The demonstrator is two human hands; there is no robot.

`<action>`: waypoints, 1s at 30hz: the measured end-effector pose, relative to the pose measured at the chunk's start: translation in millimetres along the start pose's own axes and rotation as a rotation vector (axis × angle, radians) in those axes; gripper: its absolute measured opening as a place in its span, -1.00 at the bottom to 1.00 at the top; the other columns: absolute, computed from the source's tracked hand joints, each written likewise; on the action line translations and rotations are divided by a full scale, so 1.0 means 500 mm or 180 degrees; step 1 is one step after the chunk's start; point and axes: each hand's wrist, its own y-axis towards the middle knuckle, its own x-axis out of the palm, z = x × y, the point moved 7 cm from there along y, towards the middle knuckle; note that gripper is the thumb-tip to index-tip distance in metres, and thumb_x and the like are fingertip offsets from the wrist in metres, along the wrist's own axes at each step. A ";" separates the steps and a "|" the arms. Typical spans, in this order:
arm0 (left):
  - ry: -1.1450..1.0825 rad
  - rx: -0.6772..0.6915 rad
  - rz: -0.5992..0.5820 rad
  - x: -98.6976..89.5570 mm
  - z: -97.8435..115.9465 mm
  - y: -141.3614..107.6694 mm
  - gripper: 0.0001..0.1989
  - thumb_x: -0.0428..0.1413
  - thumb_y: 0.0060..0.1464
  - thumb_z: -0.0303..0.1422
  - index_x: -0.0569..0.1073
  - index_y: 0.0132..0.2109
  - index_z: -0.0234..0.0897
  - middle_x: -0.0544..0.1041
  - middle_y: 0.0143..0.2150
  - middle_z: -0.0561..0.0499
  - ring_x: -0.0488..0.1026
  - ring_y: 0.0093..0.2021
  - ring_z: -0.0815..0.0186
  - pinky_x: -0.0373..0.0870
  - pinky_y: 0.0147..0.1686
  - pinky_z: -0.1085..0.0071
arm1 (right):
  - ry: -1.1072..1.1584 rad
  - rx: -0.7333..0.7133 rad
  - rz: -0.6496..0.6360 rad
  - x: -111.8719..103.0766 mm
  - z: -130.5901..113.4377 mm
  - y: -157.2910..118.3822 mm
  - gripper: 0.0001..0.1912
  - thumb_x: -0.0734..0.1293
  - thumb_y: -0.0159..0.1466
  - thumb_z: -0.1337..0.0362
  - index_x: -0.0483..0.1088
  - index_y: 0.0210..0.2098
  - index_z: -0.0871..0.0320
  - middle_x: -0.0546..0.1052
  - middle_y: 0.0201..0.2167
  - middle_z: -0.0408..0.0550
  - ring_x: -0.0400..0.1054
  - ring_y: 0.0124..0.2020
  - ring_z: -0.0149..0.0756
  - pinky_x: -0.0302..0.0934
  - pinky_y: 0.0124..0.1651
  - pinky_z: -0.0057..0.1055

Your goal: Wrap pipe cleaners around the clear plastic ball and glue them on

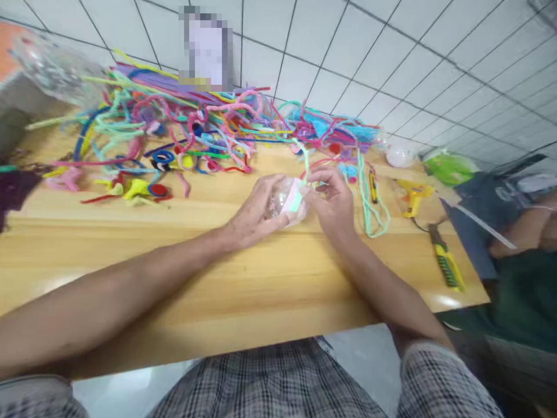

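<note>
Between my hands, above the wooden table, is a clear round ball (277,203) with small shiny bits inside and pale pink and mint strips across it. My left hand (256,212) is wrapped round its left side, thumb below and fingers above. My right hand (333,197) pinches a light green pipe cleaner (306,155) at the ball's right side; its free end bends upward and away. The exact contact under the right fingertips is hidden. Just right of my right hand lies a loop of mint pipe cleaners (368,217).
A heap of coloured pipe cleaners (174,116) spreads along the table's (183,278) far side. At right lie a yellow glue gun (413,194), a yellow-black utility knife (444,258) and a slim yellow tool (373,184). Another clear ball (399,154) stands farther back. A person sits at far right.
</note>
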 end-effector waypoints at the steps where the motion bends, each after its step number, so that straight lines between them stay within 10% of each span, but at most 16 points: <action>1: -0.0001 -0.0007 -0.0007 -0.001 -0.002 -0.001 -0.18 0.25 0.41 -0.06 0.14 0.60 -0.26 0.31 0.55 -0.35 0.30 0.59 -0.14 0.29 0.63 -0.16 | 0.0000 0.0012 -0.0057 0.002 -0.002 -0.001 -0.90 0.56 0.31 0.18 0.62 -0.20 -0.02 0.69 -0.06 -0.07 0.56 0.06 -0.15 0.44 0.04 -0.21; 16: -0.0102 -0.0147 0.0040 -0.011 -0.006 -0.003 -0.19 0.25 0.45 -0.02 0.17 0.61 -0.25 0.36 0.54 -0.34 0.36 0.57 -0.11 0.33 0.62 -0.08 | -0.0549 -0.0805 -0.0517 0.004 -0.057 -0.018 -0.85 0.47 0.42 0.21 0.62 -0.03 -0.03 0.76 0.01 0.01 0.65 0.03 -0.09 0.54 0.10 -0.10; 30: 0.0021 -0.0042 -0.0053 -0.008 -0.004 -0.002 -0.19 0.23 0.47 0.02 0.15 0.62 -0.24 0.37 0.54 -0.34 0.38 0.55 -0.12 0.38 0.59 -0.11 | -0.0259 0.0153 -0.0621 0.007 -0.036 -0.009 -0.86 0.49 0.29 0.21 0.58 -0.14 0.00 0.70 -0.10 -0.07 0.60 -0.05 -0.15 0.54 0.08 -0.12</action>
